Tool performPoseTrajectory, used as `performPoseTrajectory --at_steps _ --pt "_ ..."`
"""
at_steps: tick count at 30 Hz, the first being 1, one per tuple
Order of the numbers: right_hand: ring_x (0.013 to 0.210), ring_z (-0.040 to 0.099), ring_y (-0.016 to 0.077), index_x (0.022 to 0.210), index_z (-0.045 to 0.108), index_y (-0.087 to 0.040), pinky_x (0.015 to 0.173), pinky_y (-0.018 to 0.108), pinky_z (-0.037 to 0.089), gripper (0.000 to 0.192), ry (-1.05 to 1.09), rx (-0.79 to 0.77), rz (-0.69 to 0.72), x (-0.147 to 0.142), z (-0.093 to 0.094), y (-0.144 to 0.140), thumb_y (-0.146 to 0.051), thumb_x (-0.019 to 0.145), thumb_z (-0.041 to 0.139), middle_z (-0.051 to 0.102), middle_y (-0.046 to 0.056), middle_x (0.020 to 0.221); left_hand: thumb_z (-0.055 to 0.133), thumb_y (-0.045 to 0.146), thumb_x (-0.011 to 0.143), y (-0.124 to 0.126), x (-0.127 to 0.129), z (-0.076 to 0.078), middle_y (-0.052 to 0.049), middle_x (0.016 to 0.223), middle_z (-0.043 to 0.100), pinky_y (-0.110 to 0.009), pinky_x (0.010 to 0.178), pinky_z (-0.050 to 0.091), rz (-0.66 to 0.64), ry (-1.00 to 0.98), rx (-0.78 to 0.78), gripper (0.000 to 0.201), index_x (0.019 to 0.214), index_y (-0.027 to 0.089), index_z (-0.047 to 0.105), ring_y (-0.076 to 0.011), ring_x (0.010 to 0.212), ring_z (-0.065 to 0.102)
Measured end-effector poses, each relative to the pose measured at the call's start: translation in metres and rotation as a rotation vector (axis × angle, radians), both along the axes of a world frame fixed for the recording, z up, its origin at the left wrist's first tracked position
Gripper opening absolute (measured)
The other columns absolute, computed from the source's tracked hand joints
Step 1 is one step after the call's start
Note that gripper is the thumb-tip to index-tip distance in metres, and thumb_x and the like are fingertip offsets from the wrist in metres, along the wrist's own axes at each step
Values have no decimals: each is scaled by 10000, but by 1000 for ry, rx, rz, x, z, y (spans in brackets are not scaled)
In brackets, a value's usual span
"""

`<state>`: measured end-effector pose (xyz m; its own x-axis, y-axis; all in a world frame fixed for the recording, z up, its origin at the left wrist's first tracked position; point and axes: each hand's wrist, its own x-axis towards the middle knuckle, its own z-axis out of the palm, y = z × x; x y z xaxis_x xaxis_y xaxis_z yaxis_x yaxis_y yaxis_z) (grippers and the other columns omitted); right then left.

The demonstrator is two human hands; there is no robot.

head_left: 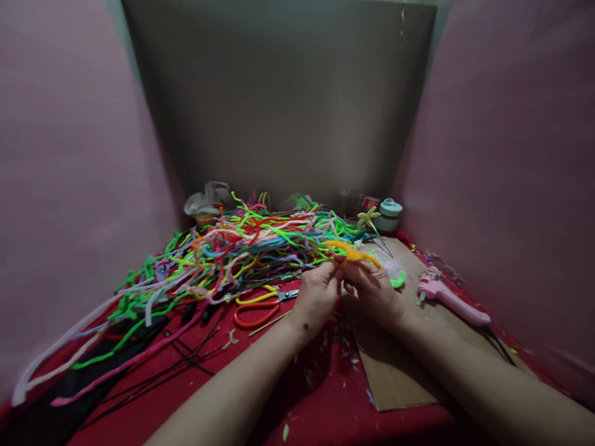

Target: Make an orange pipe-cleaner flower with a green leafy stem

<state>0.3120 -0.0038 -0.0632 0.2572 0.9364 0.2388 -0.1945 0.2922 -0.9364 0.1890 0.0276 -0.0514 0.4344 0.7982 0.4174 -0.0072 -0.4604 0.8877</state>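
A red worktop [334, 396] fills the lower view, walled in by pink panels at both sides and a grey board behind. Across its left and middle sprawls a big heap of pipe cleaners [232, 254] in green, pink, red, yellow and white; its far edge hides whatever lies behind, and a crumpled white wrapper [207, 199] pokes out at the back. A sheet of cardboard [390, 365] lies under the right forearm, its near corner cut off by the arm. A pink glue gun [449, 296] rests on the right, its cord running out of sight. Orange-handled scissors [258, 306] lie just left of the hands, blades partly under the heap. The left hand [317, 296] and right hand [372, 288] meet, fingers pinched together on an orange pipe cleaner [356, 253] held above the cardboard's far end. A small pale jar [388, 215] and a yellowish flower [368, 218] stand behind, blurred.
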Motion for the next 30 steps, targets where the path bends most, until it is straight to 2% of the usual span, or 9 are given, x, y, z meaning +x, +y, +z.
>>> performPoseTrajectory --at_steps 3,6,12,17,20,22,24,27,30 --pt "504 427 125 623 639 -225 479 271 381 189 17 4 123 -1 2 -1 -392 700 685 531 5 565 569 302 776 -4 -2 5 59 474 436 -197 438 287 -123 -132 -289 183 643 177 565 -65 407 342" --pt "531 481 133 713 675 -228 510 282 421 136 71 34 172 -3 4 -1 -363 704 676 585 14 636 626 359 734 -8 -4 12 68 443 424 -181 367 208 -200 -194 -457 257 602 161 529 -36 347 296" --pt "540 552 141 883 678 -212 557 296 467 226 143 19 292 -3 6 0 -359 711 658 619 -2 644 656 404 743 -10 -6 13 82 466 421 -147 317 187 -359 -295 -637 284 700 156 526 -14 314 255" --pt "545 498 110 691 644 -193 568 250 446 215 210 7 344 -2 6 3 -391 656 720 568 -26 590 682 326 728 -8 -9 12 104 446 364 -121 303 184 -427 -338 -775 220 757 156 546 -3 318 168" --pt "564 510 119 683 637 -188 569 248 444 238 232 -16 321 -2 7 3 -387 616 750 593 -16 604 685 284 719 -6 -11 12 105 471 392 -116 310 177 -438 -328 -803 210 846 174 560 -4 324 162" --pt "563 523 130 703 639 -186 557 258 443 254 221 -25 318 -3 7 3 -397 615 749 609 -5 609 664 311 740 -4 -11 13 98 482 414 -121 326 175 -428 -289 -768 234 917 186 574 -11 330 192" --pt "527 515 132 707 641 -182 525 263 428 250 190 -25 333 -2 6 4 -414 654 718 598 0 576 637 353 759 -4 -10 14 77 485 448 -139 344 199 -356 -199 -655 254 937 176 599 -27 340 262" --pt "515 492 117 740 672 -184 509 253 398 194 136 26 255 -1 4 5 -374 709 689 594 -5 588 634 356 747 -5 -10 14 30 543 536 -184 399 289 -139 -53 -357 238 881 160 646 -67 398 387" --pt "567 475 112 789 704 -205 540 249 390 137 57 83 146 -1 1 4 -327 730 683 602 -12 658 661 274 713 -7 -12 9 -7 670 619 -213 535 374 58 35 -41 158 853 199 671 -123 547 514"
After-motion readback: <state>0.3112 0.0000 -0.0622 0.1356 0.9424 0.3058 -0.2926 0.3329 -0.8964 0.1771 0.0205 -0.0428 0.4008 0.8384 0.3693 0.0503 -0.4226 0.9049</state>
